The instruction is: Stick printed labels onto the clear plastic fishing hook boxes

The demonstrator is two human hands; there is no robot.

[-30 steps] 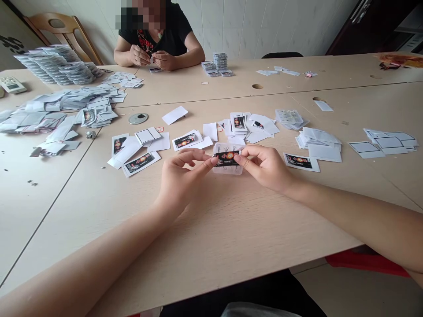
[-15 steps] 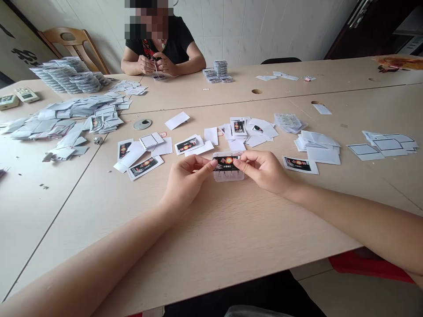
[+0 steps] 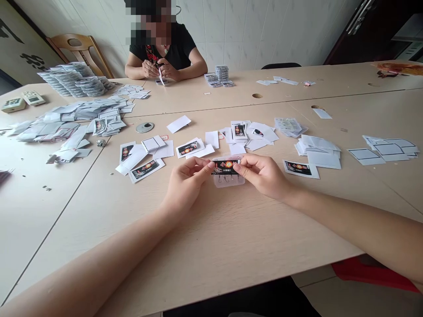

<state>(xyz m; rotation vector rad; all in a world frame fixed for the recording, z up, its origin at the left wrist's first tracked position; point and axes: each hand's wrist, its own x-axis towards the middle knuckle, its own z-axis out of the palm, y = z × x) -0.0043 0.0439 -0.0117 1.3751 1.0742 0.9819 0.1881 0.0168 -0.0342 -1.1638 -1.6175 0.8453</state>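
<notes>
A small clear plastic box (image 3: 236,182) with several fish hooks showing inside lies in front of me. Across its upper part sits a black label (image 3: 226,167) with a red and yellow burst and white characters. My left hand (image 3: 189,178) is closed, its thumb and fingers pinching the label's left end. At the opposite end, my right hand (image 3: 264,174) is closed in a pinch too, thumb on top. I cannot tell whether the label is stuck to the lid or held just above it. The fingers under the thumbs are partly hidden.
Printed labels (image 3: 147,170) and white backing papers (image 3: 320,149) lie around my hands. Beyond the right hand are more clear boxes (image 3: 290,126). Stacked packs (image 3: 74,79) and a paper heap (image 3: 76,112) stand left. Across the table a person (image 3: 165,57) handles a white strip.
Both hands keep their pinch on the label, which now sits slightly tilted. The view has shifted a little. Across the table, the person's white strip shows more plainly.
</notes>
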